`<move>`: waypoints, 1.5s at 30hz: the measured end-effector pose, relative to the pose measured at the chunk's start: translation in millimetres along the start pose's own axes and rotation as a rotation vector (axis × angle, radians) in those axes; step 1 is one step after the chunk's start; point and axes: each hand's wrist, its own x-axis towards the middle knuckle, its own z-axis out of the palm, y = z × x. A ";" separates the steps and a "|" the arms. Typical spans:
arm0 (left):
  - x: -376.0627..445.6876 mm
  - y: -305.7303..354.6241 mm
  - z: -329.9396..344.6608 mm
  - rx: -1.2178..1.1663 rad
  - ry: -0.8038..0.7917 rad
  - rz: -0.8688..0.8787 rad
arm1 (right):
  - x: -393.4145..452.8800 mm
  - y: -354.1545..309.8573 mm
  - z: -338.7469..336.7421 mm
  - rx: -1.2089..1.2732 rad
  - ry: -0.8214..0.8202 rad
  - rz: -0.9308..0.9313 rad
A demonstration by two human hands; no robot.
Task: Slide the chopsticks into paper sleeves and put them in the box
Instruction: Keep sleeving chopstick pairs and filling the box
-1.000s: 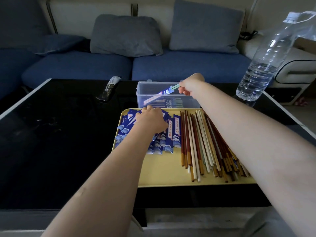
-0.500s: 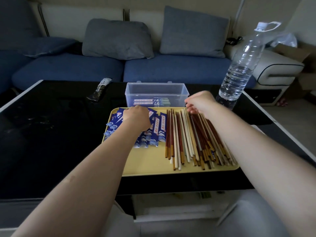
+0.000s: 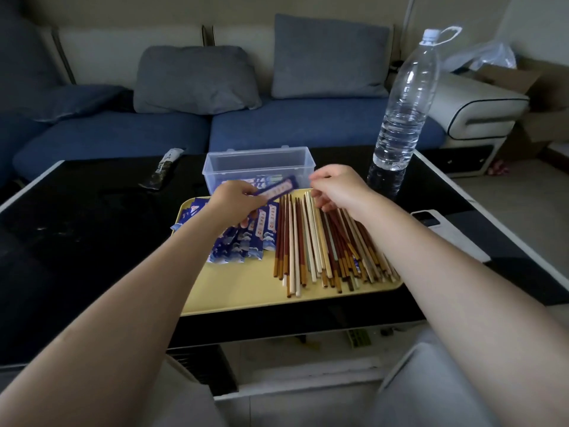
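Chopsticks [image 3: 320, 241], dark red, brown and pale, lie in a loose heap on the right half of a yellow tray [image 3: 246, 288] that sits on the black tabletop [image 3: 92, 241]. Blue paper sleeves [image 3: 243, 241] are fanned over the tray's left half, just beside the heap. The left hand [image 3: 237, 201] hovers over those sleeves, its grip pinched on one blue sleeve [image 3: 278, 188] that slants up toward the right. The right hand [image 3: 335, 186] hangs above the far ends of the chopsticks with fingers curled; whether its grip holds a stick cannot be told. Behind the tray stands a clear plastic box [image 3: 258, 161] with sleeved pairs lying at the bottom. A large water bottle [image 3: 403, 112] stands to the right of the box, and a dark wrapper [image 3: 161, 174] lies well to its left.
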 end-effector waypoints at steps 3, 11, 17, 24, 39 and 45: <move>-10.8 14.7 3.7 -0.117 -0.093 0.044 | -5.1 -4.9 -4.7 -0.093 -0.152 -0.124; -12.4 23.1 15.1 -0.574 -0.043 -0.097 | -7.8 5.3 -22.3 -0.424 -0.519 -0.059; -8.8 35.8 27.4 -0.673 0.062 -0.142 | -7.1 8.4 -26.0 -0.554 -0.540 0.033; -9.9 37.1 41.8 -0.338 -0.201 -0.065 | -4.4 27.9 -16.6 -0.822 -0.362 0.167; -4.1 26.5 60.6 0.276 -0.296 -0.084 | -13.1 18.5 16.1 -0.907 -0.296 0.074; -2.8 22.4 61.0 0.271 -0.289 -0.062 | -9.3 17.9 25.2 -0.931 -0.240 0.116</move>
